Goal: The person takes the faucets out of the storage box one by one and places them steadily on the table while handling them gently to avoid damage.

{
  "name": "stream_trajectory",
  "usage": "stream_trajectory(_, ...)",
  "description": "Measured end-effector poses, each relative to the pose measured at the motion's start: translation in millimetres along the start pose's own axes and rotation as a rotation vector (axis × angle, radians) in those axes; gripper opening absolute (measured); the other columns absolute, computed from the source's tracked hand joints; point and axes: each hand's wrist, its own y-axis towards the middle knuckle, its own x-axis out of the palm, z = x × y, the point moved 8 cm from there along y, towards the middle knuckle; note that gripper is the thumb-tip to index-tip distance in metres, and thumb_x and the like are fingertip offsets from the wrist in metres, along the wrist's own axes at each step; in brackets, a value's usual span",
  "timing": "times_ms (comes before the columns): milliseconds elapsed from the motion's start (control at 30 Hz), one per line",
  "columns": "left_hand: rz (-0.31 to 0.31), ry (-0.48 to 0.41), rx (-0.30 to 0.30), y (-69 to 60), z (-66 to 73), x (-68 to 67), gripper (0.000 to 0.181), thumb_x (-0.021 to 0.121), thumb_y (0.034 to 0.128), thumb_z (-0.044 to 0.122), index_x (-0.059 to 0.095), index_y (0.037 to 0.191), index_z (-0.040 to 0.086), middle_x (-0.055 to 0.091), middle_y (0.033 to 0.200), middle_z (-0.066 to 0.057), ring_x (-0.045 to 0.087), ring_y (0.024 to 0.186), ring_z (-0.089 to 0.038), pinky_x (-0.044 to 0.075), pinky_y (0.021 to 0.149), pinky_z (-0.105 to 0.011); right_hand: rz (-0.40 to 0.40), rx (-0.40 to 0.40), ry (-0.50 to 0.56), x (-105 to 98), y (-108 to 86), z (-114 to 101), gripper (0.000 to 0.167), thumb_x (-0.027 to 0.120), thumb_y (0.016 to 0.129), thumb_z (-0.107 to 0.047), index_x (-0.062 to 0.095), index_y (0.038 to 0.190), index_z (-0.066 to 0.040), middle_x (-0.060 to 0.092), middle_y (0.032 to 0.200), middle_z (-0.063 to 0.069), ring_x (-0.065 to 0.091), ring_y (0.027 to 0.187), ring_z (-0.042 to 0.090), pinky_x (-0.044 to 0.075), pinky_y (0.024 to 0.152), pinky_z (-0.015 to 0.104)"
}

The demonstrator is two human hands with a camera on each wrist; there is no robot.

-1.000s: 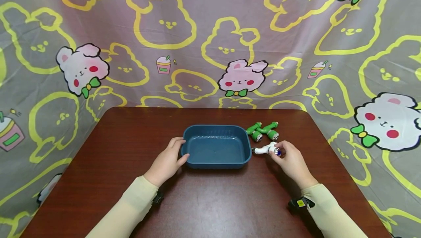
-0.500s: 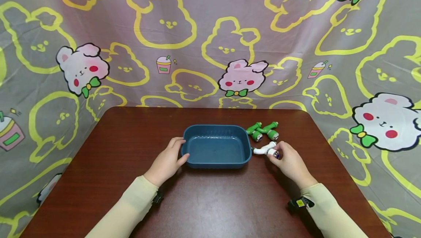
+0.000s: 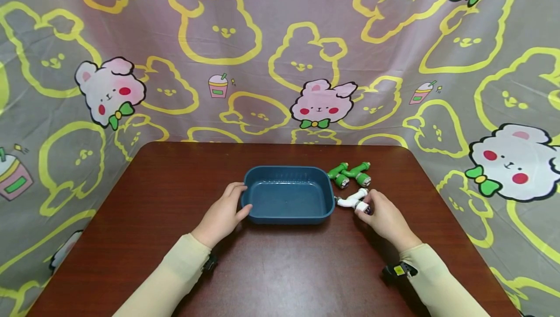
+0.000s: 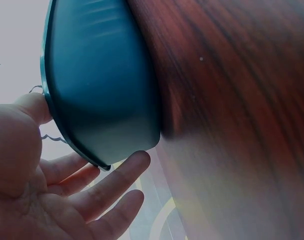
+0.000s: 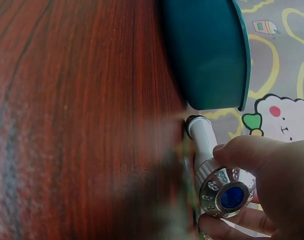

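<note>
A dark blue plastic basin (image 3: 286, 200) stands on the table, with nothing visible inside it. My left hand (image 3: 222, 215) holds its left end; the thumb and some fingertips lie over the rim in the left wrist view. To the basin's right, a white Y-shaped valve (image 3: 348, 202) lies on the table with one end close to the basin wall. My right hand (image 3: 387, 217) pinches the valve's silver knob, thumb on one side and fingers on the other. A blue centre (image 5: 232, 198) shows on that knob in the right wrist view.
Behind the white valve lie two green valves of similar shape, a left one (image 3: 339, 176) and a right one (image 3: 359, 175), close together near the basin's right back corner. The brown wooden table (image 3: 280, 268) ends at a patterned cloth (image 3: 258, 83) behind.
The white valve has turned a little, its knob end shifting toward me and slightly left with my right hand. My left hand and the basin have stayed put.
</note>
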Motion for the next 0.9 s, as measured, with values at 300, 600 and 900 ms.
stream_trajectory(300, -0.005, -0.002, -0.003, -0.2, -0.1, 0.2, 0.056, 0.070, 0.0990, 0.026, 0.052, 0.143, -0.002, 0.047, 0.150, -0.018, 0.069, 0.108, -0.027, 0.061, 0.086, -0.041, -0.012, -0.013, -0.011, 2.5, 0.1, 0.3, 0.034, 0.083, 0.084, -0.021, 0.054, 0.097, -0.008, 0.052, 0.083, 0.005, 0.046, 0.072, 0.018, 0.037, 0.063, 0.032)
stream_trajectory(600, -0.008, -0.006, -0.016, -0.3, -0.6, 1.3, 0.056, 0.071, 0.0985, 0.027, 0.052, 0.143, -0.002, 0.048, 0.149, -0.018, 0.067, 0.113, -0.028, 0.060, 0.092, -0.043, -0.012, -0.010, -0.009, 6.1, -1.5, 1.4, 0.036, 0.085, 0.083, -0.021, 0.054, 0.095, -0.008, 0.052, 0.083, 0.004, 0.046, 0.074, 0.018, 0.037, 0.063, 0.031)
stream_trajectory(900, -0.011, -0.010, -0.017, -0.7, -0.2, 1.0, 0.056, 0.070, 0.0992, 0.027, 0.051, 0.144, -0.003, 0.047, 0.150, -0.018, 0.068, 0.112, -0.028, 0.060, 0.091, -0.043, -0.006, -0.006, -0.001, 7.7, -2.7, 2.7, 0.036, 0.085, 0.083, -0.021, 0.053, 0.095, -0.008, 0.053, 0.084, 0.005, 0.047, 0.075, 0.018, 0.037, 0.064, 0.031)
